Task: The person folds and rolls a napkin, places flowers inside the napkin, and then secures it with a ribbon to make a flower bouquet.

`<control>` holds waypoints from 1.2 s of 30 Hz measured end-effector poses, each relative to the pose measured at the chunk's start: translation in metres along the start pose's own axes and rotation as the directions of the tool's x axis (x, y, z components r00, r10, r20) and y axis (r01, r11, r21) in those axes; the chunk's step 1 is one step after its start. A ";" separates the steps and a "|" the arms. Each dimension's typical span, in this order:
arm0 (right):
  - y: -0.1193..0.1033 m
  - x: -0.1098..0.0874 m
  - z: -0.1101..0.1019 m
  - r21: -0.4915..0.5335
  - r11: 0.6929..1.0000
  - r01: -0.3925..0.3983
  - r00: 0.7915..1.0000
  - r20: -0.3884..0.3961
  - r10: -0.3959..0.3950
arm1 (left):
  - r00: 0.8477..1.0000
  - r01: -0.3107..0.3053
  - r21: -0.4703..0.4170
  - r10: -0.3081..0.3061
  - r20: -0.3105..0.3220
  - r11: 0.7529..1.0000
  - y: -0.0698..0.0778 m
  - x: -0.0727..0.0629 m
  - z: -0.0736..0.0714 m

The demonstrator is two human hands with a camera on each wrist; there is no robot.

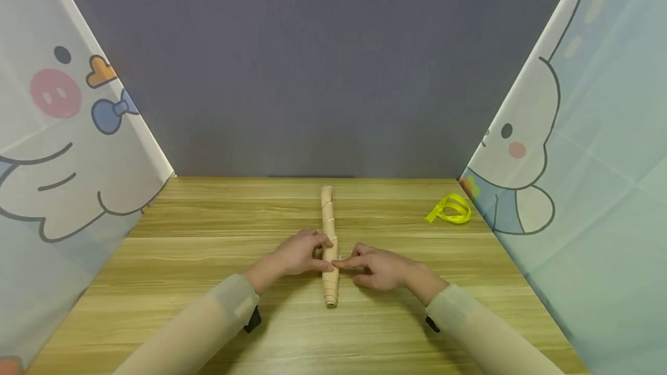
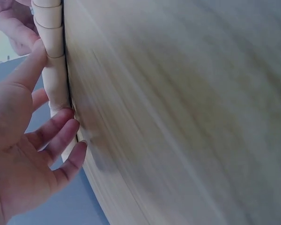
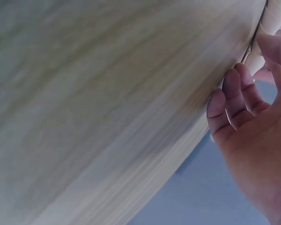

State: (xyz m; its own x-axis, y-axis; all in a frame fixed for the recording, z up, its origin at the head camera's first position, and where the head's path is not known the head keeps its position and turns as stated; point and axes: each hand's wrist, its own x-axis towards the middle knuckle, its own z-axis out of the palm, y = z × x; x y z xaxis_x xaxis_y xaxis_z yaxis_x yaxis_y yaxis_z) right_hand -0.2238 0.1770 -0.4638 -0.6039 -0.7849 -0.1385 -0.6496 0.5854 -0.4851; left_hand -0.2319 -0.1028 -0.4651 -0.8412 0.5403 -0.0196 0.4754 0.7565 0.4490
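A long, thin beige roll [image 1: 329, 291] with overlapping edges along it lies lengthwise on the table, its spiral end toward me. My left hand [image 1: 301, 252] holds the roll near its middle, with its thumb and a bent finger on it. In the left wrist view, the left thumb presses the roll [image 2: 56, 77] while other fingers reach its lower edge. From the other side, my right hand [image 1: 385, 268] touches the roll with one extended finger, close to the left thumb. Its lower finger stays off the roll. In the right wrist view, several fingers of the right hand [image 3: 260, 136] bend beside it.
A coiled yellow ribbon [image 1: 452, 210] lies at the table's back right. The wood-grain table [image 1: 172, 282] meets a dark grey panel [image 1: 312, 74] at the back. Printed cartoon sheets stand on the left [image 1: 57, 161] and right [image 1: 583, 190].
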 end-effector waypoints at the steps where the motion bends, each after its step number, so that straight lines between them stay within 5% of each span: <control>1: 0.000 0.000 0.000 -0.002 1.000 0.001 1.000 -0.001 -0.001 | 1.000 -0.001 -0.004 0.001 0.000 1.000 0.000 0.000 0.000; 26: -0.002 -0.002 0.000 0.032 0.999 0.000 1.000 0.006 0.000 | 0.998 0.043 -0.095 -0.040 0.038 0.995 -0.001 0.000 -0.004; 31: 0.011 -0.011 -0.005 0.080 0.997 -0.006 0.995 -0.098 0.013 | 0.998 0.048 -0.110 -0.043 0.046 0.993 0.000 0.000 -0.004; 36: 0.039 -0.028 -0.025 0.114 0.990 -0.080 0.969 -0.223 0.104 | 0.998 0.055 -0.111 -0.050 0.042 0.992 0.000 0.000 -0.006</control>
State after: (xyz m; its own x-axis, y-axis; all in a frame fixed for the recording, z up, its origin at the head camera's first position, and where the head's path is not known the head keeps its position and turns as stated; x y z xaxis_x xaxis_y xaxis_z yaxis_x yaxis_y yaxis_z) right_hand -0.2433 0.2271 -0.4572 -0.7561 -0.6544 0.0077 -0.5419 0.6195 -0.5679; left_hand -0.2333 -0.1047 -0.4599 -0.8526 0.5165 -0.0795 0.3973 0.7394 0.5436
